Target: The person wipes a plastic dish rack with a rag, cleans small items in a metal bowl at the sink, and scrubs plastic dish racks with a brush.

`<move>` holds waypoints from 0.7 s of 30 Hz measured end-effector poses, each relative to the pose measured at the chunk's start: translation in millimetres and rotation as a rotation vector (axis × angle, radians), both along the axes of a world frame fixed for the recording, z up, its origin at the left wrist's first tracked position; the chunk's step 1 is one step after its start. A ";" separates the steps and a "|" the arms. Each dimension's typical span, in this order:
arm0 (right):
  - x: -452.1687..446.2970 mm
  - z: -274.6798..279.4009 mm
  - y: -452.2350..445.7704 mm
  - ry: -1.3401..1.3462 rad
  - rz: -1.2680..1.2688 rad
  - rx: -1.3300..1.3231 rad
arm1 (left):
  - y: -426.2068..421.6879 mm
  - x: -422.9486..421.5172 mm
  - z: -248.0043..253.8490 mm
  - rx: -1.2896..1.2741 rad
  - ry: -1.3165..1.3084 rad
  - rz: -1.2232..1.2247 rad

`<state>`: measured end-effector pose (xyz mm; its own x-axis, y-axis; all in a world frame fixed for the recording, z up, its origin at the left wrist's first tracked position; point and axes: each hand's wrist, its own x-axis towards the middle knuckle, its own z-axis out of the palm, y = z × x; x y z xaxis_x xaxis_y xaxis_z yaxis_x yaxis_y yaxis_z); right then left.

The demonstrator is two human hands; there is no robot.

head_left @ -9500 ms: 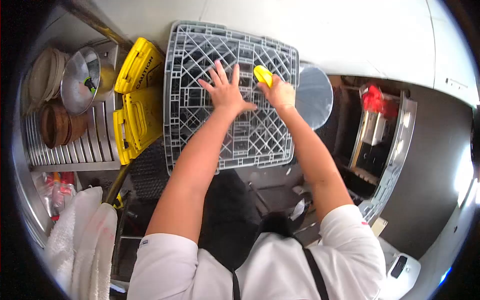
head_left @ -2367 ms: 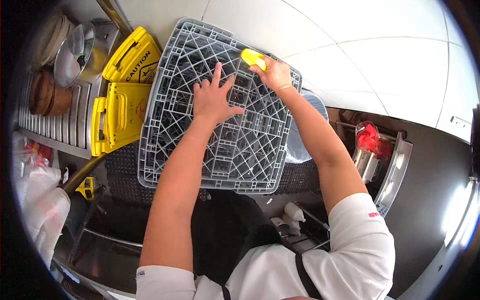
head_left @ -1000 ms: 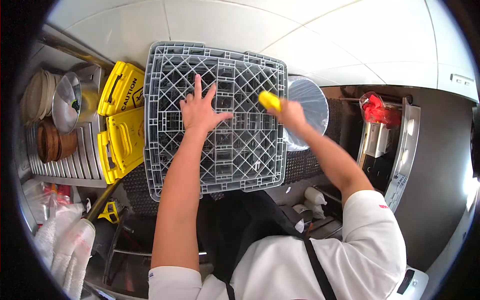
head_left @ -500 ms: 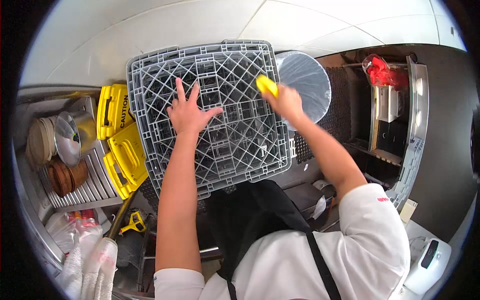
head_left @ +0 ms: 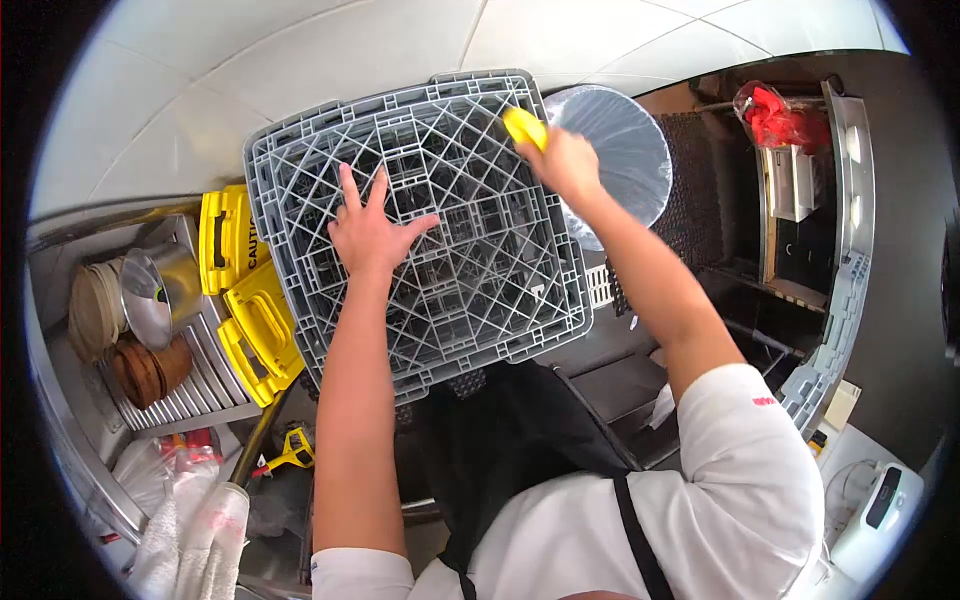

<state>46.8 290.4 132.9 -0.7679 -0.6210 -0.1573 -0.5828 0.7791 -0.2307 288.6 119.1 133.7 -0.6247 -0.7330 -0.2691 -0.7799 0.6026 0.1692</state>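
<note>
A grey plastic lattice crate [head_left: 430,355], seemingly one of a stack, fills the middle of the view. My left hand [head_left: 372,235] rests on its lattice with the fingers spread. Near the crate's upper right corner, my right hand [head_left: 568,165] grips a yellow sponge [head_left: 525,128], whose end sticks out past the fingers over the crate's edge. Part of the sponge is hidden by the fingers.
A plastic-covered round container [head_left: 620,150] stands right of the crate. Yellow caution signs [head_left: 262,335] lean at its left, beside a metal rack [head_left: 190,405] with bowls. Farther right is a shelf unit holding a red bagged item [head_left: 775,118]. White tiled wall lies beyond.
My right hand has moved slightly up along the crate's right side with the sponge. My left hand remains spread on the lattice. The whole view has shifted a little.
</note>
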 end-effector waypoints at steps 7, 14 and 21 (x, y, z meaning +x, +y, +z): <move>50.9 -2.7 71.0 -0.068 -0.068 0.080 | -2.1 -0.4 2.3 0.049 0.025 0.004; -33.4 -6.8 -65.4 0.084 -0.103 0.053 | -1.0 0.9 -2.2 0.003 0.019 -0.011; 70.8 17.6 56.6 0.006 -0.067 0.243 | -4.4 4.4 -2.6 0.046 0.024 -0.017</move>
<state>117.6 347.0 150.5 -0.8074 -0.5130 -0.2913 -0.5288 0.8483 -0.0284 293.1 114.7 131.1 -0.6439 -0.7091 -0.2872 -0.7648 0.6071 0.2157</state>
